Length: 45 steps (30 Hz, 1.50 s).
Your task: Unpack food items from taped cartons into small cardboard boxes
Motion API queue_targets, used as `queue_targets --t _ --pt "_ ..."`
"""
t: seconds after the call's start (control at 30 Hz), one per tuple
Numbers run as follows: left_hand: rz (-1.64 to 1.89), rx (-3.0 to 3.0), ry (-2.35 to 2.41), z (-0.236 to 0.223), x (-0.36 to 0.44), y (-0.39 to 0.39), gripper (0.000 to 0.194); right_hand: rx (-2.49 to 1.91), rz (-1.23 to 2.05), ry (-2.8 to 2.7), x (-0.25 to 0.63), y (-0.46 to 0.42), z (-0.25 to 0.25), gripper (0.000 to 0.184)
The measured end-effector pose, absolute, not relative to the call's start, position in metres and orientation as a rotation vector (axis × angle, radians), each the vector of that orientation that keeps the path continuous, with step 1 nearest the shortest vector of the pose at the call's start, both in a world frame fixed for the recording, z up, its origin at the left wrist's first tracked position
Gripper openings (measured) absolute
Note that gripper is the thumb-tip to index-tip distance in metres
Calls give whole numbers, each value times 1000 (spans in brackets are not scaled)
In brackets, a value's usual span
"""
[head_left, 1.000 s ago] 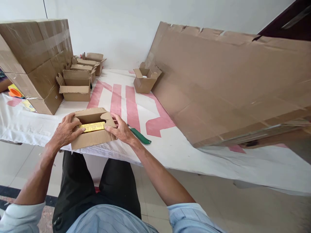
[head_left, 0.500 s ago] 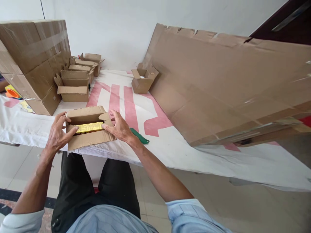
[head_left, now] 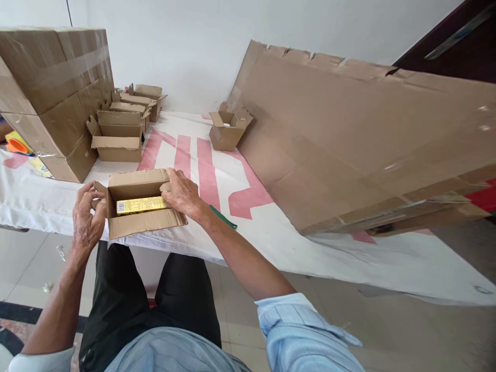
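An open cardboard box (head_left: 147,221) sits at the front edge of the table, its long flaps folded outward. Inside it lies a yellow printed packet (head_left: 139,205) with a barcode at its left end. My left hand (head_left: 89,217) is closed at the box's left end, fingers and thumb on the small end flap. At the other end my right hand (head_left: 183,194) grips the right end flap, the thumb reaching inside near the packet. A green curved object (head_left: 223,217) lies on the cloth just beyond my right wrist, partly hidden by my forearm.
Stacked taped cartons (head_left: 58,98) stand at the left. Several open small boxes (head_left: 120,154) line up beside them. Another open box (head_left: 226,135) stands at the back, against a large leaning cardboard sheet (head_left: 349,139). A white cloth (head_left: 267,243) with pink markings covers the table.
My left thumb has come off the packet and out to the left end flap. My right hand has shifted onto the right flap. More of the packet, including its barcode, shows.
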<state>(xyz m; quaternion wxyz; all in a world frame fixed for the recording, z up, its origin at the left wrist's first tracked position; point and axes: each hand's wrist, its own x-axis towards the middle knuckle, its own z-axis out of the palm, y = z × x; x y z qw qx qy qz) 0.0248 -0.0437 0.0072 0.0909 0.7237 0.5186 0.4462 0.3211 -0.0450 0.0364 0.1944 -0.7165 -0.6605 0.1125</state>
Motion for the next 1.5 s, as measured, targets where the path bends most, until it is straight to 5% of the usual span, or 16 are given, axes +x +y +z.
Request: queue_targets --t 0.53,0.73,0.97,1.07,1.27,1.5 --pt "1341 2183 1545 5 28 -48 22 -1874 309 -1834 336 -43 32 53" --pt "1312 2196 1546 3 21 -54 28 -1468 927 -1268 387 -44 9 28" --pt "1228 2222 1639 -5 25 -65 35 -1398 1365 -981 405 -51 -20 39" --pt "1206 2197 1722 -14 25 -70 42 -1549 1189 -1101 399 -49 -27 39" --pt "1134 2138 1592 -36 10 -67 55 -1624 199 -1856 384 -58 4 35" --pt "938 2145 1590 -27 10 -66 85 -1383 281 -2383 345 -64 53 16"
